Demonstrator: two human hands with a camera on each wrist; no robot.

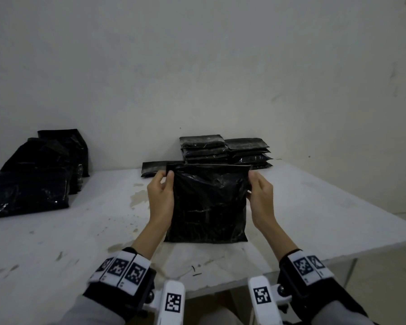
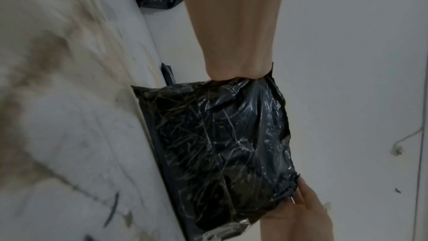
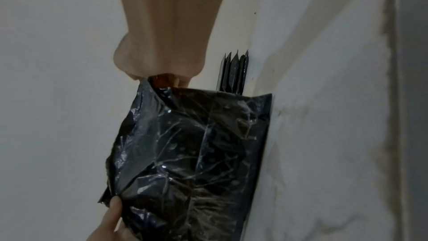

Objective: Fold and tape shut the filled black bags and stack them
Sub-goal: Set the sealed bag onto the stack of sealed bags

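Both hands [image 1: 161, 195] pinch black bag [image 1: 209, 202] upright, mouth up

A plain, pale grey plaster wall [image 1: 197, 66] fills the background, scuffed and dotted with small dark marks. Against it stands a white, flat-topped counter [image 1: 56, 231], its surface stained with brownish blotches and dark flecks. The light is dim and even, without hard shadows.
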